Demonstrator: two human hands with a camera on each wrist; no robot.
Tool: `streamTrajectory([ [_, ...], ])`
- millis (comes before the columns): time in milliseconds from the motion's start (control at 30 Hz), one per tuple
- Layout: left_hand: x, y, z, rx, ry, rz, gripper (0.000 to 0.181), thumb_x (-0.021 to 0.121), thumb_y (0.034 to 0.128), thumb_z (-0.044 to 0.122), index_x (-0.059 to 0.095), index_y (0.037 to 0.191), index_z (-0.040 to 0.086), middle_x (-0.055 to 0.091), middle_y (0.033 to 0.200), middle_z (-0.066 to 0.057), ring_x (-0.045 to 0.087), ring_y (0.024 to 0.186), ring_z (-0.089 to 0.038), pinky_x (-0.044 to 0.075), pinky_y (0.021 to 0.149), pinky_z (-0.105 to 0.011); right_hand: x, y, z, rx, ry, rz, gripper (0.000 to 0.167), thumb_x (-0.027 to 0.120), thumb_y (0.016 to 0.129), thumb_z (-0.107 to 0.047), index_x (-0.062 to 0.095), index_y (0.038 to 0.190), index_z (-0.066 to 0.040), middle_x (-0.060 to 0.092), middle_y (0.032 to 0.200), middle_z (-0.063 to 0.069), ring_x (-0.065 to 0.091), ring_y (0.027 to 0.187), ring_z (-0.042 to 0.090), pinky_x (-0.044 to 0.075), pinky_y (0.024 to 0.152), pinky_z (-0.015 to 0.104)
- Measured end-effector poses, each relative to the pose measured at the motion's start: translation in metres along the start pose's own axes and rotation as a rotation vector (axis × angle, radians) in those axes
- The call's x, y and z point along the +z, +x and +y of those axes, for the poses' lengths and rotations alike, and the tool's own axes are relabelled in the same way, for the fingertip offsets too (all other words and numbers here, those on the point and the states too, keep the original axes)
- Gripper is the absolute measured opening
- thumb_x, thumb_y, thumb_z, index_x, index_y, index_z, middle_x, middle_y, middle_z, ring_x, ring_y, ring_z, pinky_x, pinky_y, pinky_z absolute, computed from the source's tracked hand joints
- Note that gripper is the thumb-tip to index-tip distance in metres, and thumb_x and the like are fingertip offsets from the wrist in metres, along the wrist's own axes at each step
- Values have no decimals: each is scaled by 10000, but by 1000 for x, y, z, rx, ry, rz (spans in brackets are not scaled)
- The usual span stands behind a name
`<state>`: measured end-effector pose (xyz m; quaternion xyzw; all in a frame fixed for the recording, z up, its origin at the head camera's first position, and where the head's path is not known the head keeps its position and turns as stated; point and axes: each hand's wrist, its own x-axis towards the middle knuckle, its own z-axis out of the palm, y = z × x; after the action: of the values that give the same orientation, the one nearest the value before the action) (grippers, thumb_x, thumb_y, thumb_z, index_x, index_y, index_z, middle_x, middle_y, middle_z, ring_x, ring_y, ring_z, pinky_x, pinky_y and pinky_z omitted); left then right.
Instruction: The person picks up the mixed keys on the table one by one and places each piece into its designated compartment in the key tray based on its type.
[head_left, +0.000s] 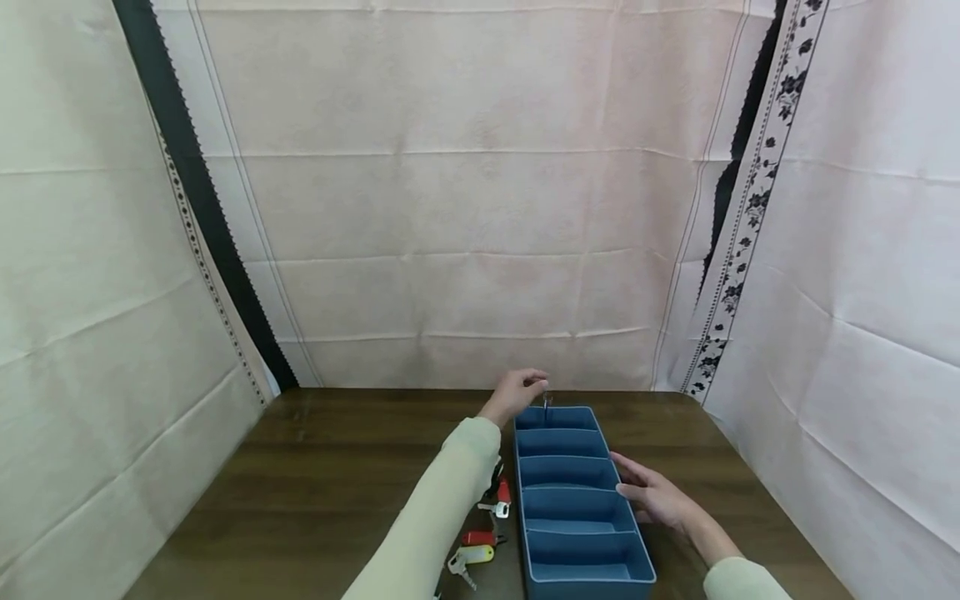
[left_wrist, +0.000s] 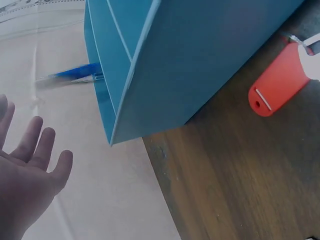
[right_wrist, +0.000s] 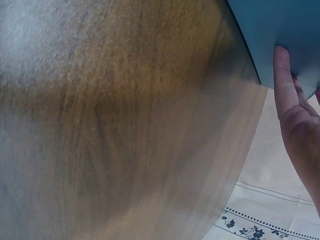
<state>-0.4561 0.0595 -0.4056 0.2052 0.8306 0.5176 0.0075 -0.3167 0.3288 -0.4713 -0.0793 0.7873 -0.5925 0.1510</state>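
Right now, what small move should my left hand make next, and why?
Probably bring your left hand back to the farther red tag: the hand looks clear of the blue tag at the far compartment, that red tag lies beside the blue tray, and your right hand touches the tray's side.

A brown, wood-grained worktop (head_left: 315,500) lies before a creased pale back cloth (head_left: 487,200). Similar cloths hang at left (head_left: 75,275) and right (head_left: 862,250), the right one edged by a floral band (head_left: 757,200). Dark strips show between the cloths, the left strip (head_left: 202,183) wider at the bottom than the right strip (head_left: 738,158).
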Motion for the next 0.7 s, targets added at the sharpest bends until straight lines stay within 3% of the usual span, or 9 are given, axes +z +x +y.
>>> streamTrajectory([
  [100,-1,-4,0,10,6,-40,337,555,1026,310,624,1345,224,628,1270,20,570,1150,-183,471,977,-408,1,0,0,7,5,10,620,500,1038,-149,194,1559,-14,220,1514,386,439,1286,505,484,903,591],
  [200,-7,-7,-1,21,3,-45,325,549,1033,283,622,1342,214,630,1262,7,573,1143,-193,472,974,-420,2,-1,0,17,10,25,610,499,1038,-145,207,1560,-24,228,1515,380,448,1282,498,487,902,584],
  [700,-60,-34,-18,0,57,0,276,621,995,295,673,1238,175,645,1151,7,585,1065,-183,489,924,-399,4,-2,-4,23,-23,31,640,507,1038,-169,176,1568,-33,212,1517,384,434,1281,524,480,906,595],
])
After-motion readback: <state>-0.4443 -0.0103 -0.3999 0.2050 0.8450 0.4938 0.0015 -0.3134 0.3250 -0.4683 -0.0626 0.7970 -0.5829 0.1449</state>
